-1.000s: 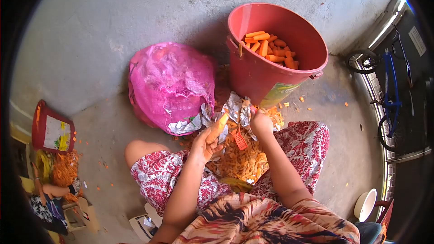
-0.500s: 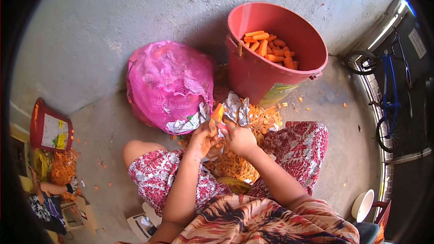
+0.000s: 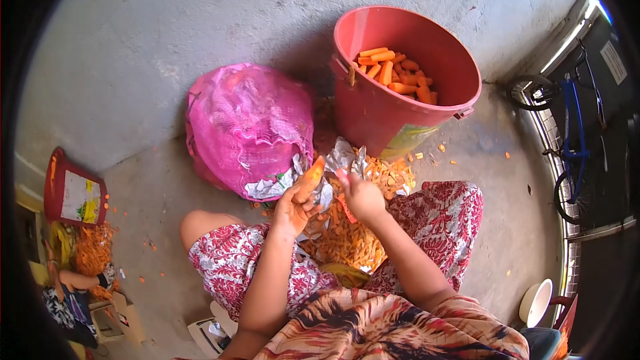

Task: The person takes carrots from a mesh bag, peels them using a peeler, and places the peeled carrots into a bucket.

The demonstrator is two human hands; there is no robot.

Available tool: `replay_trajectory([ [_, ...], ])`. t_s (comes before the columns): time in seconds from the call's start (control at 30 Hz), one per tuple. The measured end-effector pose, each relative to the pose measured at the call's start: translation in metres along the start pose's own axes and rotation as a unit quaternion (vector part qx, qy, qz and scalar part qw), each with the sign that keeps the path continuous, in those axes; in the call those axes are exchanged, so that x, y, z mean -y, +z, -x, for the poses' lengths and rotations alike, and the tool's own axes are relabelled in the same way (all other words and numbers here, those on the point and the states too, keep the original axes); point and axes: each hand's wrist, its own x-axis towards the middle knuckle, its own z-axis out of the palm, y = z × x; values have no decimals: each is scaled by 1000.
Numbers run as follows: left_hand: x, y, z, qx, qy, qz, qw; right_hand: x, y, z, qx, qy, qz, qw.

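My left hand [image 3: 292, 215] is closed around the lower part of a carrot [image 3: 311, 179], its bright orange tip pointing up and away from me. Just to the right, my right hand [image 3: 364, 200] grips what looks like a red-handled peeler [image 3: 347, 209], blurred and partly hidden by the fingers. A gap separates the tool from the carrot. Below both hands, a heap of carrot peelings [image 3: 343, 243] lies between my legs. Crumpled paper [image 3: 343, 155] sits just beyond them.
A large red bin [image 3: 400, 117] holding several peeled carrots [image 3: 393, 77] stands beyond my right hand. Left of it is a pink mesh sack [image 3: 250, 127]. At far left are a red bucket [image 3: 77, 190], more peelings [image 3: 93, 253] and another person's leg [image 3: 79, 279]. A bicycle [image 3: 573, 140] stands right.
My right hand has moved away from the carrot, slightly to the right, with the tool. My left hand has shifted a little left, and more of the carrot now shows.
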Motion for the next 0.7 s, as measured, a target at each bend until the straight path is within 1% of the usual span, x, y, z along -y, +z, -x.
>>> replay_trajectory([
  [0.03, -1, 0, 1, 2, -8, 14, 1000, 6, 1, 7, 13, -40, -8, 999],
  [0.13, 1, -4, -4, 25, -16, 49, 998, 19, 5, 18, 14, -94, 29, 995],
  [0.27, 2, -7, -4, 48, -46, 121, 990, 21, 3, 19, 17, -101, 54, 993],
  [0.33, 0, -7, -2, 33, -54, 105, 992, 19, 2, 19, 11, -104, 63, 992],
  [0.43, 0, 3, 4, 1, -59, 65, 996, 4, 4, 8, -31, -104, 71, 992],
  [0.47, -1, 6, 7, -12, -58, 49, 997, -2, 3, -3, -11, -45, 87, 995],
  [0.5, -1, 8, 9, -2, -58, 47, 997, -11, 4, -15, -6, 50, 74, 996],
  [0.57, -1, 10, 13, 19, -60, 43, 997, -45, 8, -32, -77, 103, 46, 991],
  [0.67, -3, 11, 12, -15, -43, 34, 998, -35, 0, -26, -75, 65, 44, 994],
  [0.7, -2, 8, 10, -20, -41, 34, 998, -26, -3, -19, -61, 46, 38, 996],
])
